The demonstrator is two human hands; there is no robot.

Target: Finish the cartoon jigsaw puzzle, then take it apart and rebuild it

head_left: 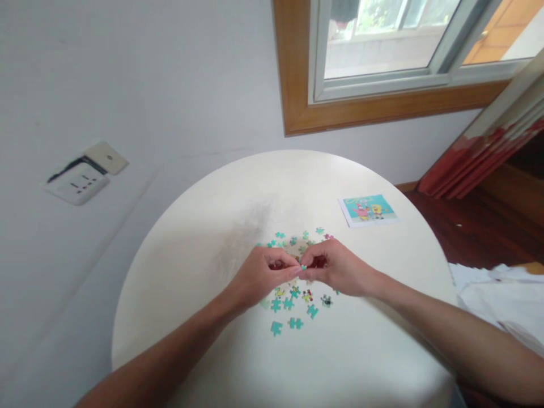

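My left hand (262, 274) and my right hand (338, 267) meet fingertip to fingertip over the middle of a round white table (191, 243). Between their pinched fingers is a small teal jigsaw puzzle piece (303, 267), mostly covered; whether it is one piece or two joined, I cannot tell. Loose puzzle pieces (288, 303) lie scattered under and around both hands, mostly teal, a few with yellow, red or dark print. A teal corner-like piece (276, 328) lies closest to me. My hands hide part of the pile.
A picture card (369, 210) with a pink and a yellow cartoon figure lies at the table's right back. Behind the table are a wall with a socket (79, 181) and a window (382, 45). White cloth or paper (493, 294) and a red curtain (480, 147) are to the right.
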